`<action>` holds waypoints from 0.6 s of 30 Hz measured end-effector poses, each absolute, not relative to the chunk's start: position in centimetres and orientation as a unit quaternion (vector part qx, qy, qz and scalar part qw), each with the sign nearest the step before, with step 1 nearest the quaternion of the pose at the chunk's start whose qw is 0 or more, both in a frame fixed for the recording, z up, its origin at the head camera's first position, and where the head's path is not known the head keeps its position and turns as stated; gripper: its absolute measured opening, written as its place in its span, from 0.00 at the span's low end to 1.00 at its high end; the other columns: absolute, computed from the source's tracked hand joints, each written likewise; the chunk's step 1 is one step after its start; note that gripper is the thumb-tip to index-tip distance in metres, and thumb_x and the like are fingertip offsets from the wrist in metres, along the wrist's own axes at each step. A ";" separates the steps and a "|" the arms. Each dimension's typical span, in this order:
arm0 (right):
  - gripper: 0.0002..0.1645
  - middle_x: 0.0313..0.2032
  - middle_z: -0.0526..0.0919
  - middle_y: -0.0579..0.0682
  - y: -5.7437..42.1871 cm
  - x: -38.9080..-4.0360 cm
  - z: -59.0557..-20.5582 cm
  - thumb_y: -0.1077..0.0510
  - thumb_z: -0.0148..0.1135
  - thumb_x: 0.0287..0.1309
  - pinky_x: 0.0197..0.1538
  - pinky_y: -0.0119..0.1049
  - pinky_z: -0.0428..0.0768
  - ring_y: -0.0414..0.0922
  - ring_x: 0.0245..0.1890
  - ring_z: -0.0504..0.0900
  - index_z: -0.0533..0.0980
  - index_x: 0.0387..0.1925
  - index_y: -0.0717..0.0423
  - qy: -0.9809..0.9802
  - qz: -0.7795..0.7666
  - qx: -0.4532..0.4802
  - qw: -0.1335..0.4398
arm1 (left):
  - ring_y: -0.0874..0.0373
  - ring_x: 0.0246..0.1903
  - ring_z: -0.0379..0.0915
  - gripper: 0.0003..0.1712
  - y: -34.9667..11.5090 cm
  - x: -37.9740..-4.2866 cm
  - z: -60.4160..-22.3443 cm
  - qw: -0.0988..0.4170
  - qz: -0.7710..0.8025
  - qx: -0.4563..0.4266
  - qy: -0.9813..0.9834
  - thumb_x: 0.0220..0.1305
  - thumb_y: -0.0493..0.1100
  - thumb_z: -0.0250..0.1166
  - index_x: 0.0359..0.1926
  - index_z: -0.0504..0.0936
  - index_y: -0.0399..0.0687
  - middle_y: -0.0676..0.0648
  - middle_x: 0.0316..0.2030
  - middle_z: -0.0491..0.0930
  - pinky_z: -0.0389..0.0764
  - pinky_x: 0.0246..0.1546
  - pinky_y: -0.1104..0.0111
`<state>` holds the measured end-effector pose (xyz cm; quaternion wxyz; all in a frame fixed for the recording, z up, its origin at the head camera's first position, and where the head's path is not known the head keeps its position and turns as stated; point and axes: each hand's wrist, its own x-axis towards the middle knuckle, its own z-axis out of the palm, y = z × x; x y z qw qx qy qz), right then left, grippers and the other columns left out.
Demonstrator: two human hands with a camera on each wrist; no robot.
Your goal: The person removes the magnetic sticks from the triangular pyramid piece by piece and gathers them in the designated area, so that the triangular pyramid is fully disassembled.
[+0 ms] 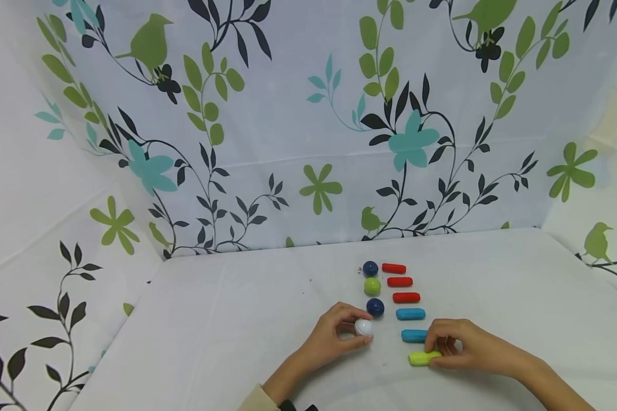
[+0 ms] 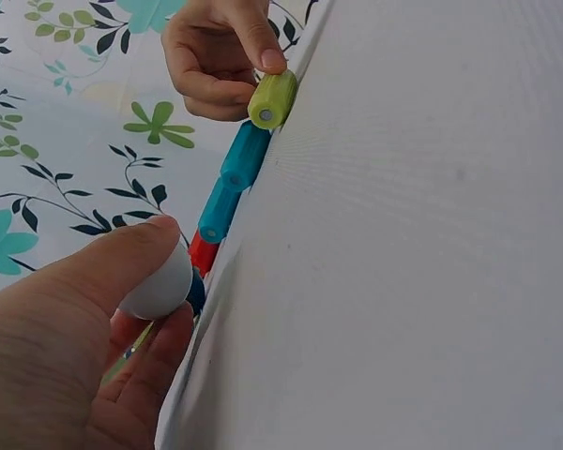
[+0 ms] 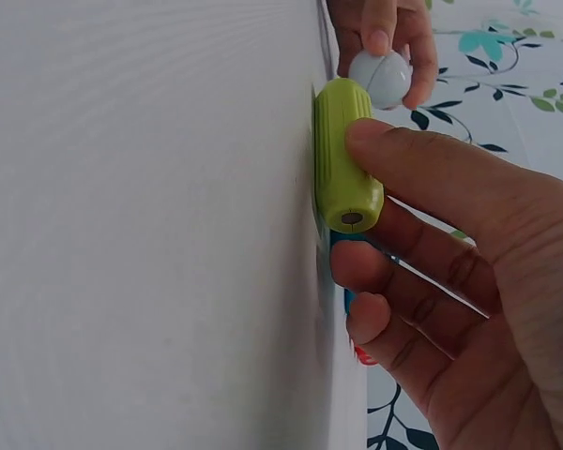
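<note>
My left hand (image 1: pixel 334 334) pinches a white ball (image 1: pixel 363 327) between thumb and fingers, just below a column of balls. That column has a dark blue ball (image 1: pixel 375 307), a green ball (image 1: pixel 372 286) and another dark blue ball (image 1: pixel 370 269). With thumb and fingertips my right hand (image 1: pixel 460 345) holds the end of a yellow-green ridged rod (image 1: pixel 423 358); the right wrist view shows a small grey disc in the rod's end. Right above it lies a blue rod (image 1: pixel 413 336), partly covered by the right fingers. A second blue rod (image 1: pixel 410 314) lies farther up.
Beyond the blue rods lie three red rods (image 1: pixel 406 297) in the same slanting row, beside the balls. Everything stands on a white cloth-covered table (image 1: pixel 226 331). A patterned curtain (image 1: pixel 267 114) with leaves and birds hangs behind the table and at its sides.
</note>
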<state>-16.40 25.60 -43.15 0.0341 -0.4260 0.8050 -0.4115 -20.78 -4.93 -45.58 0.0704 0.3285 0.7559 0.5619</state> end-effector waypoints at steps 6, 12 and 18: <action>0.07 0.31 0.78 0.43 25.5 -16.5 -43.0 0.57 0.68 0.59 0.28 0.26 0.76 0.32 0.28 0.75 0.78 0.39 0.47 0.812 -0.407 -0.417 0.038 | 0.65 0.40 0.76 0.20 -4.4 -20.7 -44.9 0.057 0.542 0.318 0.776 0.57 0.42 0.72 0.52 0.82 0.51 0.51 0.46 0.79 0.79 0.43 0.75; 0.07 0.31 0.78 0.43 25.5 -16.4 -43.0 0.57 0.68 0.59 0.29 0.27 0.77 0.33 0.28 0.75 0.78 0.38 0.47 0.814 -0.406 -0.414 0.037 | 0.64 0.36 0.77 0.18 -3.1 -20.4 -44.5 0.072 0.532 0.281 0.796 0.56 0.44 0.74 0.48 0.81 0.52 0.54 0.43 0.82 0.74 0.33 0.77; 0.06 0.31 0.78 0.44 25.5 -16.2 -43.0 0.58 0.68 0.59 0.28 0.27 0.77 0.32 0.28 0.75 0.79 0.38 0.49 0.812 -0.407 -0.416 0.037 | 0.68 0.36 0.75 0.18 -2.6 -20.3 -44.5 0.092 0.515 0.276 0.806 0.54 0.44 0.75 0.47 0.82 0.51 0.58 0.40 0.82 0.74 0.33 0.77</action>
